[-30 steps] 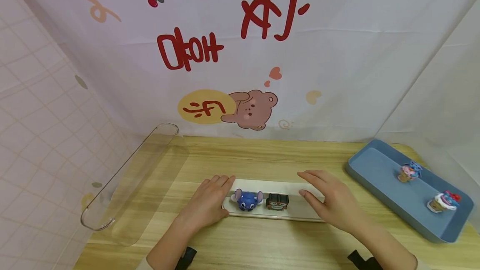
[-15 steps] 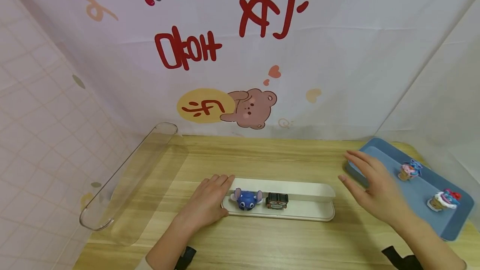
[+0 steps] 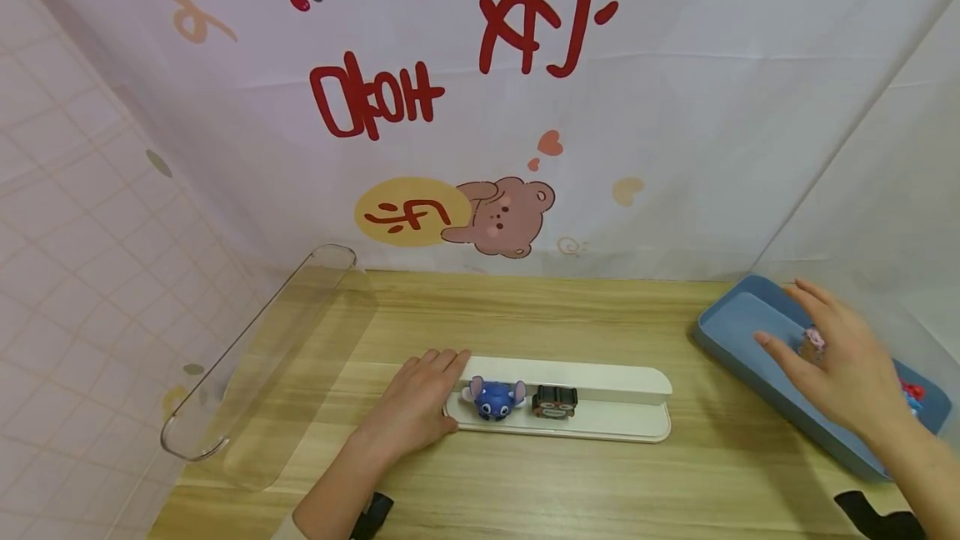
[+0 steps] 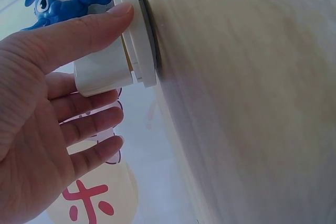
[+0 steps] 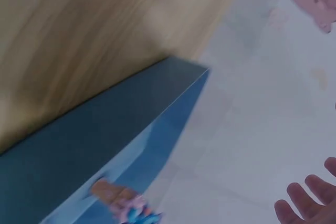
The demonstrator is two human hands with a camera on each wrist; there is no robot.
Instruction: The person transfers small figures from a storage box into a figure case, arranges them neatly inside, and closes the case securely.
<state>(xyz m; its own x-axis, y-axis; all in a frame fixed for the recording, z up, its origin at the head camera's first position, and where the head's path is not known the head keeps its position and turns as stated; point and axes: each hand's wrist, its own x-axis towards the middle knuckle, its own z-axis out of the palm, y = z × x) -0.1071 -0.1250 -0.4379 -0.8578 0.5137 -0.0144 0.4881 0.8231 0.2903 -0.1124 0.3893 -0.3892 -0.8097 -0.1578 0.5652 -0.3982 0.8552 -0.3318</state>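
Gripped between thumb and fingers of the left hand [image 3: 416, 398], in the lower middle of the head view, is one end of a long white two-level plastic stand [image 3: 622, 419]. On its lower step sit a blue big-eared figurine [image 3: 495, 400] and, just to the right, a dark brown box-shaped figurine [image 3: 555, 402]. At the right of the frame, the right hand [image 3: 843, 369] is over a blue-grey rectangular tray [image 3: 750, 319], thumb and fingers apart, holding nothing. It partly hides a pink cone-shaped figurine [image 3: 812, 342] and, lower right, a figurine with a red top [image 3: 912, 392]. A clear plastic cover [image 3: 277, 365] stands at left.

Left wrist view: the thumb lies across the stand's end at upper left, the other fingers loosely bent below; a small white face shows on the blue figurine's side.

Right wrist view: the cone figurine's brown base and blue top appear at bottom left, inside the tray; fingertips show apart from it at lower right.

Half a second ago the right hand was at the tray's left edge, with both tray figurines exposed; the left hand and stand have stayed put.
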